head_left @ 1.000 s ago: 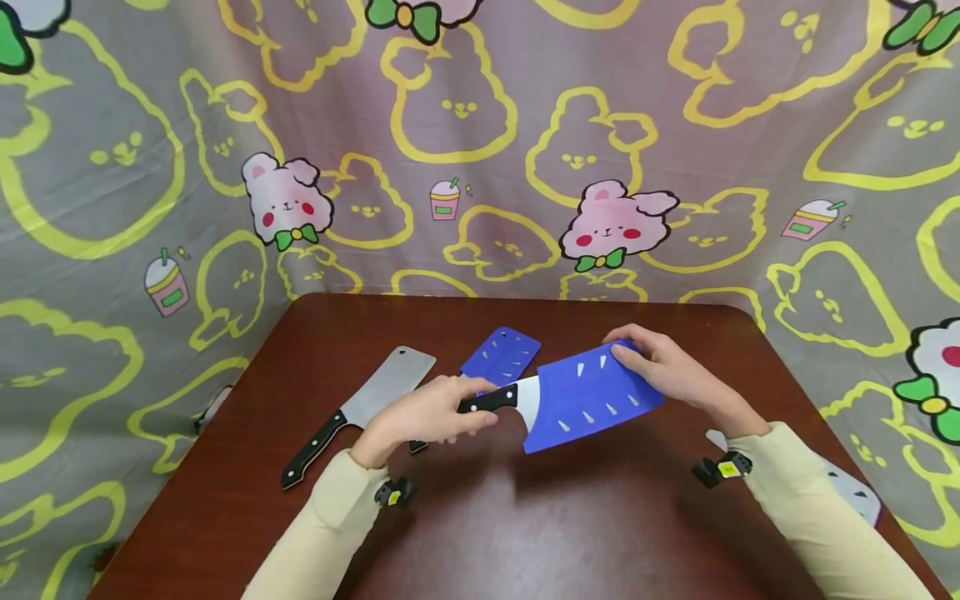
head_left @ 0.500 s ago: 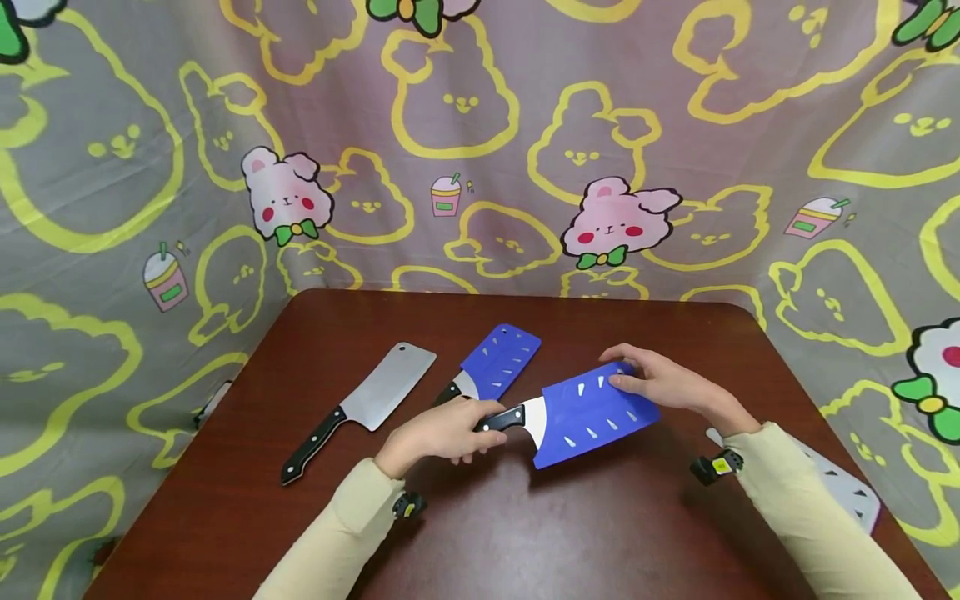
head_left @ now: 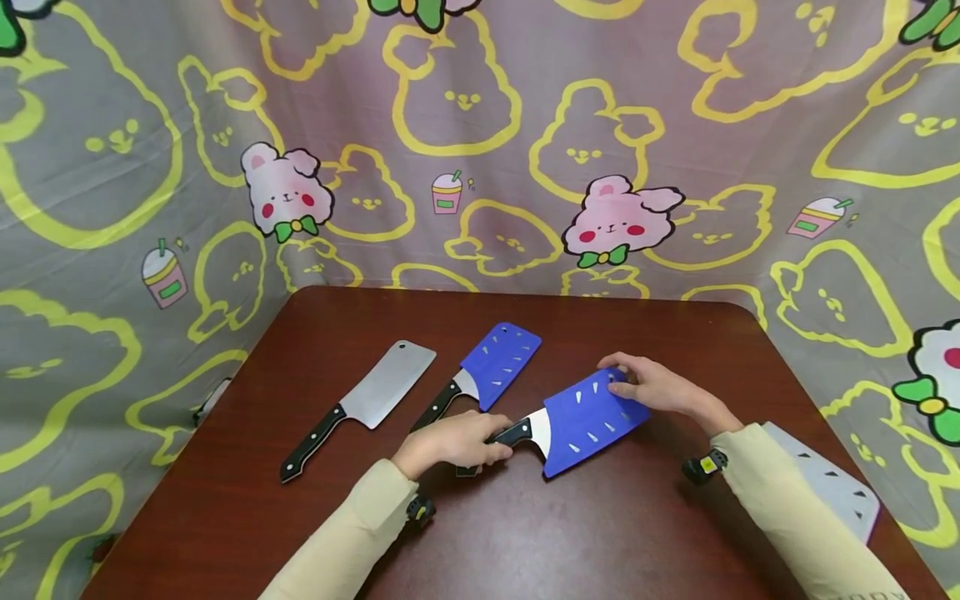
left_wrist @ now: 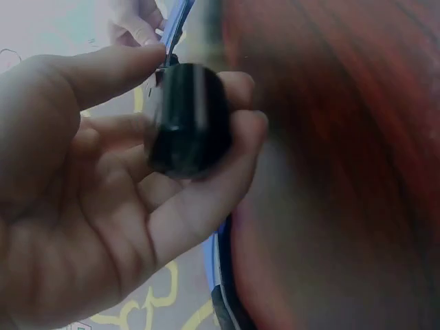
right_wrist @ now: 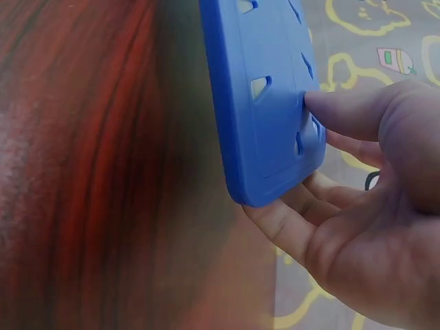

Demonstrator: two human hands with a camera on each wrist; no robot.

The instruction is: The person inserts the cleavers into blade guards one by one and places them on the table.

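Observation:
A cleaver (head_left: 539,431) in a blue slotted blade cover (head_left: 588,419) is held low over the table between both hands. My left hand (head_left: 459,440) grips its black riveted handle (left_wrist: 190,120), fingers wrapped underneath and thumb along the top. At the far end, my right hand (head_left: 660,385) pinches the cover, thumb on the upper face and fingers beneath, as the right wrist view shows on the blue cover (right_wrist: 271,117). Just beyond the left hand lies a second cleaver (head_left: 442,402) in a similar blue cover (head_left: 501,360), its handle partly hidden by that hand.
An uncovered cleaver (head_left: 390,385) lies to the left, handle toward the near edge. By the right edge a white slotted blade cover (head_left: 828,479) sits partly behind the right sleeve. The brown table (head_left: 225,500) backs onto a patterned curtain (head_left: 465,225).
Both hands have lowered the covered cleaver toward the table and a little nearer. The left hand has shifted right, so more of the second cleaver's handle shows.

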